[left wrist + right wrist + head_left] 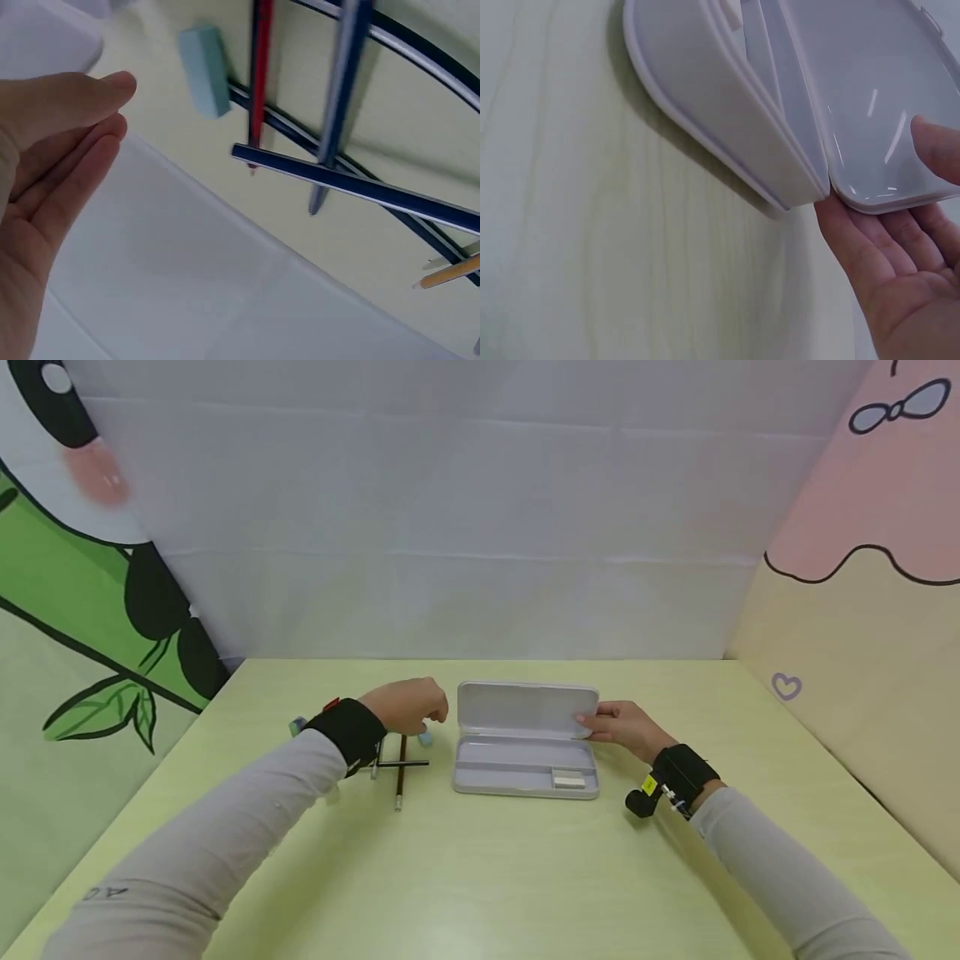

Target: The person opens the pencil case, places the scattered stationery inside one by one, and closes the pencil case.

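Note:
A white pencil case (pixel 487 777) lies on the table with its lid (pixel 517 710) raised. My right hand (pixel 633 729) pinches the lid's right edge, thumb on the inner face and fingers behind it, as the right wrist view shows. In the case's lower right compartment sits a white eraser (pixel 568 779). My left hand (pixel 408 706) hovers left of the case, thumb near its fingers and nothing between them. Beside it in the left wrist view are a pale blue eraser (pixel 204 71), a red pencil (pixel 260 67) and dark blue pencils (pixel 360 186) crossing one another.
A yellow-orange pencil (pixel 454 272) lies at the far end of the pencil group. Further left, a small greenish-blue item (pixel 297 725) shows partly behind the left wrist. A white cloth wall (pixel 480 543) rises behind the table (pixel 480 868), and printed panels stand on both sides.

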`<action>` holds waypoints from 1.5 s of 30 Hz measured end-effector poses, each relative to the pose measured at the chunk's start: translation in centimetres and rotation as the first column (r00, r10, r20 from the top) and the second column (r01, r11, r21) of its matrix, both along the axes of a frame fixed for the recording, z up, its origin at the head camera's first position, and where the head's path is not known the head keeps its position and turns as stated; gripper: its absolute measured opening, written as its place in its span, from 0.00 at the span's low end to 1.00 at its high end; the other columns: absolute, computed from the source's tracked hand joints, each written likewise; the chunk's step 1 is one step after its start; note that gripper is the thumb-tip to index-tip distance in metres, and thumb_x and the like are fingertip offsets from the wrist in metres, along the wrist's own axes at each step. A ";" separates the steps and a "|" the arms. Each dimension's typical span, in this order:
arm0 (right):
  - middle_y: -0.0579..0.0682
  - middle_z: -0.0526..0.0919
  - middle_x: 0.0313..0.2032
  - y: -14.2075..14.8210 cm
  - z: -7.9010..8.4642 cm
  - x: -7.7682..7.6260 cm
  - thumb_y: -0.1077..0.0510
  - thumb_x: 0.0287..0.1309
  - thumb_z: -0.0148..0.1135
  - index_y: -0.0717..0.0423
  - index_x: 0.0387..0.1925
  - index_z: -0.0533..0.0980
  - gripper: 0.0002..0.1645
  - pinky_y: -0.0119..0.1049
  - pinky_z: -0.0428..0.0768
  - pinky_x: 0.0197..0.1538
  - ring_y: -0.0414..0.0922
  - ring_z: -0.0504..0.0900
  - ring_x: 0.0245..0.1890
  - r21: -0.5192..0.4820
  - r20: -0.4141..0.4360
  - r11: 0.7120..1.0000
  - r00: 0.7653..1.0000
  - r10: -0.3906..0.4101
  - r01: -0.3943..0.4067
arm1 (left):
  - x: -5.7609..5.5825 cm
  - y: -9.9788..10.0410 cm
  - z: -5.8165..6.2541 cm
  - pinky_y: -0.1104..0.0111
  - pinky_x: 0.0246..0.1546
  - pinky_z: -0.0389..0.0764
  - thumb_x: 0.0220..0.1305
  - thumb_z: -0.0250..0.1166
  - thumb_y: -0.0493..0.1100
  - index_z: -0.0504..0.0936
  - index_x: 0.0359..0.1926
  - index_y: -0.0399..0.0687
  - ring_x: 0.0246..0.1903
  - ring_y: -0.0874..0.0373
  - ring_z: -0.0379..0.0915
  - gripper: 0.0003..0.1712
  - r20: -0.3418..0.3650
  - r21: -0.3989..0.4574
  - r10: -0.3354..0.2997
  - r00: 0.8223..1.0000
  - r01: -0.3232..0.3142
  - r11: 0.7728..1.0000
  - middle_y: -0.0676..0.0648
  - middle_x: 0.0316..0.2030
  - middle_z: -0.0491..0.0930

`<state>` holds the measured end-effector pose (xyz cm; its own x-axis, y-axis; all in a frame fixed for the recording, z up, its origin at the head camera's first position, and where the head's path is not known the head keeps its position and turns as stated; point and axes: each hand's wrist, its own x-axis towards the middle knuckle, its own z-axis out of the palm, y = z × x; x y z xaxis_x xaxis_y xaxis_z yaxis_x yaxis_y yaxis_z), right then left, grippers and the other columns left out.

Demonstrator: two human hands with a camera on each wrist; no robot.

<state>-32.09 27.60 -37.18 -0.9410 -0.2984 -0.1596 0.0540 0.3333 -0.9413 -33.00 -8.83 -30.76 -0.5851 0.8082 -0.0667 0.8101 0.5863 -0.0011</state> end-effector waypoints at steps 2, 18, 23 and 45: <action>0.71 0.66 0.65 -0.1 -0.2 0.0 0.57 0.65 0.58 0.72 0.67 0.60 0.35 0.37 0.79 0.58 0.40 0.82 0.49 -0.009 0.012 1.000 1.000 0.001 -0.001 | -0.3 -0.7 -0.9 0.74 0.28 0.66 0.50 0.62 0.20 0.75 0.20 0.47 0.24 0.63 0.64 0.17 -0.027 -0.038 0.001 1.000 -0.002 0.999 0.53 0.21 0.72; 0.72 0.65 0.66 0.3 -0.6 -0.3 0.57 0.65 0.57 0.72 0.67 0.59 0.36 0.35 0.79 0.57 0.39 0.82 0.50 -0.017 0.021 1.000 1.000 -0.005 0.005 | -0.6 0.3 -1.8 0.71 0.29 0.62 0.50 0.65 0.20 0.79 0.28 0.43 0.25 0.60 0.54 0.14 -0.201 -0.202 -0.054 0.978 0.013 0.979 0.49 0.27 0.76; 0.71 0.67 0.65 0.4 -0.6 -0.4 0.58 0.65 0.58 0.73 0.66 0.60 0.35 0.34 0.80 0.56 0.36 0.83 0.45 -0.027 0.032 0.999 0.999 -0.024 0.025 | -0.9 0.8 -2.1 0.70 0.28 0.57 0.50 0.64 0.21 0.76 0.25 0.43 0.25 0.60 0.51 0.14 -0.184 -0.231 -0.047 0.982 0.003 0.973 0.52 0.23 0.65; 0.70 0.68 0.64 0.2 -0.9 -0.6 0.57 0.65 0.58 0.74 0.65 0.62 0.34 0.33 0.80 0.55 0.34 0.83 0.43 -0.025 0.028 0.999 0.999 -0.037 0.038 | -1.0 1.2 -1.9 0.70 0.24 0.49 0.47 0.63 0.22 0.51 0.16 0.54 0.22 0.61 0.43 0.32 -0.155 -0.166 -0.053 0.986 0.027 0.986 0.55 0.20 0.47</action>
